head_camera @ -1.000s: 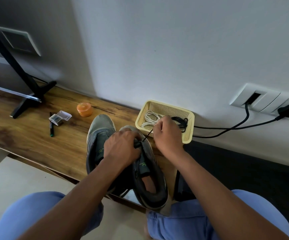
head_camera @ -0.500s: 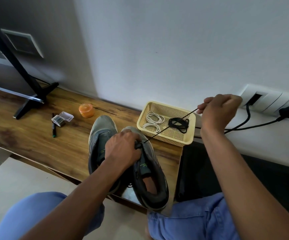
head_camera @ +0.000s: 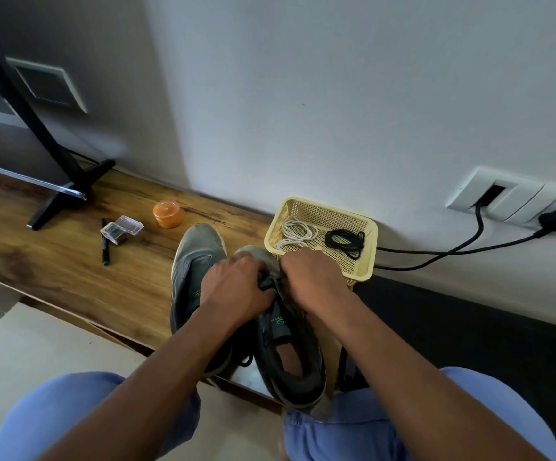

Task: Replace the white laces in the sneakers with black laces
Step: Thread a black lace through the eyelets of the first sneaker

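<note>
**Both hands at the eyelets of the right-hand sneaker**

Two grey sneakers stand side by side on the wooden shelf [head_camera: 53, 271], toes toward the wall and heels over the front edge, near the person's knees. I think they are put this way so that the tongue and the eyelets face up to the person, within easy reach.

The left hand [head_camera: 236, 291] lies over the gap between the left sneaker [head_camera: 193, 257] and the right sneaker [head_camera: 290, 354]. Its fingers are curled down onto the front of the right sneaker's tongue, probably to keep the shoe steady. Whether they also pinch the lace, I cannot tell — the fingertips are hidden. The right hand [head_camera: 316, 281] is just beside it, fingers bent and closed at the same place, where a short piece of black lace [head_camera: 275, 282] shows between the two hands. It seems to hold this lace for threading, but the exact pinch is not visible.

Behind the right hand, the yellow basket [head_camera: 360, 271] stands against the wall, almost touching the toe of the right sneaker. Inside it the white laces [head_camera: 298, 231] lie coiled on the left, and a spare black lace [head_camera: 346, 240] lies coiled on the right — apart from each other, so the old and the new do not mix.

In my judgement the white laces are already out of both shoes, and the black lacing of the right sneaker is in its early rows.
</note>
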Motion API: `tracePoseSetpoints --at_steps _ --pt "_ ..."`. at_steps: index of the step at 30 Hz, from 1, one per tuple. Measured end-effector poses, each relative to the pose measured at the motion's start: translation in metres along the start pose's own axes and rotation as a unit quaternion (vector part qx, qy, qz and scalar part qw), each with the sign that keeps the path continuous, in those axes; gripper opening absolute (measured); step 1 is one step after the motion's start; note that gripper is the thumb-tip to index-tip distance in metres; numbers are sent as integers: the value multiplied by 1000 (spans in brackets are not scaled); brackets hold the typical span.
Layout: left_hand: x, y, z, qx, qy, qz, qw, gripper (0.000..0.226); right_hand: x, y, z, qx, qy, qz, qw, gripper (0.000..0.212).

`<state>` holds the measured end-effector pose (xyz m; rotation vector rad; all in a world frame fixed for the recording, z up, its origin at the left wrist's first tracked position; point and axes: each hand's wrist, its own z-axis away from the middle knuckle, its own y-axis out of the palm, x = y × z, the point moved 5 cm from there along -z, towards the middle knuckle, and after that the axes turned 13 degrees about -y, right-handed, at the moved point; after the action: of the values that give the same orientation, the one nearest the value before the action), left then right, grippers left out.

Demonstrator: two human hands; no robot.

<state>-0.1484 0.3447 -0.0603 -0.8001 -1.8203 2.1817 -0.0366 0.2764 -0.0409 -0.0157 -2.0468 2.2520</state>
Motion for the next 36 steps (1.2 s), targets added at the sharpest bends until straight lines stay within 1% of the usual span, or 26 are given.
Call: tracePoseSetpoints --at_steps 1,3,5,6,7,8,10,11,12,13,14,15,17,19,21,22,23,24,26,27,28,30,32,34,36 --pt "0 0 0 0 1 -2 1000 33 -2 1 0 -11 0 -6 1000 6" --pt "-1 -1 1 1 2 -6 1000 32 -7 6 -2 -44 8 -52 998 13" --pt "0 -1 1 3 3 -11 1000 30 -14 5 -3 -118 35 -126 984 18" --pt "0 -2 2 1 4 -13 1000 29 -20 -1 -1 -180 57 -166 968 20" --pt "-1 -2 2 -1 4 -14 1000 30 -27 -10 2 -252 91 -215 939 22" --pt "-1 -2 3 -3 5 -15 1000 31 -37 -21 7 -326 134 -268 897 21" --pt "-2 -2 3 -2 6 -13 1000 34 -60 -44 21 -467 216 -338 788 15" --pt "-1 -2 3 0 5 -12 1000 34 -71 -51 27 -519 240 -358 738 12" --pt "-1 -1 2 4 5 -10 1000 35 -79 -55 30 -549 251 -380 701 10" --pt "-1 -2 2 6 7 -8 1000 34 -84 -54 30 -551 254 -403 685 9" --pt "0 -3 1 10 10 -4 1000 34 -85 -52 28 -533 252 -420 690 9" --pt "0 -6 1 14 14 6 1000 32 -85 -49 26 -501 244 -430 710 10" --pt "2 -17 0 15 2 50 999 27 -80 -44 20 -414 200 -425 780 14" --pt "9 -33 0 -13 -32 73 997 25 -69 -43 12 -304 118 -390 861 25" --pt "17 -45 0 -33 -56 24 998 22 -54 -37 5 -163 47 -293 941 45" --pt "21 -48 0 -20 -58 -8 998 22 -47 -31 3 -89 25 -242 966 53" --pt "24 -48 2 5 -56 -34 998 22 -41 -25 3 -23 8 -209 978 58" --pt "27 -48 4 35 -52 -51 997 21 -36 -19 3 31 -3 -191 981 60" --pt "30 -43 6 77 -35 -81 993 19 -29 -9 6 104 -12 -158 982 57" --pt "31 -39 7 82 -26 -104 991 22 -26 -9 8 113 -13 -141 984 51" --pt "31 -33 7 87 -20 -126 988 29 -23 -12 8 102 -14 -128 986 46" --pt "26 -23 6 78 -2 -144 987 39 -15 -16 7 58 -26 -132 989 40" --pt "18 -20 6 51 16 -131 990 35 -2 -15 4 46 -54 -158 985 42" --pt "15 -24 6 34 22 -67 997 29 10 -6 3 58 -84 -154 983 52" --pt "14 -33 4 65 10 70 995 27 15 3 2 45 -86 -150 984 55"
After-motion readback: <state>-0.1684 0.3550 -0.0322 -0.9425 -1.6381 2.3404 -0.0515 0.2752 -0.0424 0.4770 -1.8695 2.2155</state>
